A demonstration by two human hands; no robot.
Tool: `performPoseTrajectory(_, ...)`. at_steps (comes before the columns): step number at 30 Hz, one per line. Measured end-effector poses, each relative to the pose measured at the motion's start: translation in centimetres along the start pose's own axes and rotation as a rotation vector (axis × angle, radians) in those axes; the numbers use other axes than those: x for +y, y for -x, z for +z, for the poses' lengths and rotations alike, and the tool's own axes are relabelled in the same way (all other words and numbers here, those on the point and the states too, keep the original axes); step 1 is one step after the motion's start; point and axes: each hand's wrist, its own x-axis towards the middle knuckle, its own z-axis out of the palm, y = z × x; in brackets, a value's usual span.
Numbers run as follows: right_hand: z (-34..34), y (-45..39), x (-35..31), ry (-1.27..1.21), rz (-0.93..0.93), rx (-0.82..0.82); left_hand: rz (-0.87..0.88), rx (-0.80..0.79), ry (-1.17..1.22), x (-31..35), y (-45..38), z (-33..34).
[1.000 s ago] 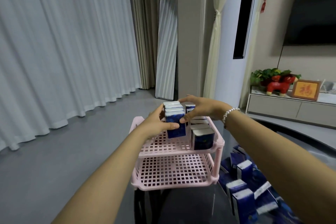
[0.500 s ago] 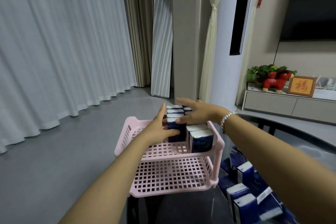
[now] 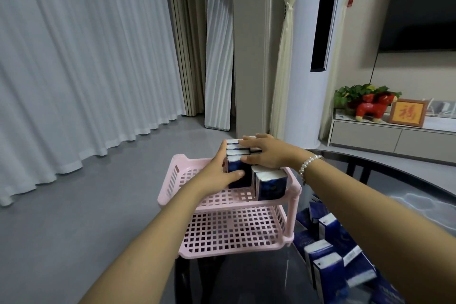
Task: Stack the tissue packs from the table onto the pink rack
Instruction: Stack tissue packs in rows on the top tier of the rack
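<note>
A pink two-tier rack (image 3: 177,180) stands at the edge of a dark table. On its top shelf stand two rows of blue-and-white tissue packs: a left row (image 3: 235,168) and a right row with a front pack (image 3: 270,185). My left hand (image 3: 217,173) holds the left row from its left side, thumb across the front pack's face. My right hand (image 3: 265,153) lies flat with straight fingers on top of the packs, reaching across both rows. Several more loose tissue packs (image 3: 328,259) lie on the table at the lower right.
The rack's lower shelf (image 3: 229,232) holds nothing. The dark glass table (image 3: 249,276) runs from the rack to the right. A grey floor lies to the left. A mirror (image 3: 218,57), curtains and a low cabinet (image 3: 385,136) stand behind.
The left row of packs has settled lower onto the top shelf. My right hand has flattened on top of the packs. The view has shifted slightly.
</note>
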Motion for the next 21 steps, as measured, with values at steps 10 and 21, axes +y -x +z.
performPoseTrajectory(10, -0.3, 8.5, -1.0, -0.285, -0.069, 0.383, 0.211, 0.465, 0.051, 2.5, 5.7, 3.9)
performPoseTrajectory(21, 1.4, 23.4, 1.2, -0.287, 0.042, 0.317, 0.213, 0.288, 0.193, 4.8, 12.8, 14.2)
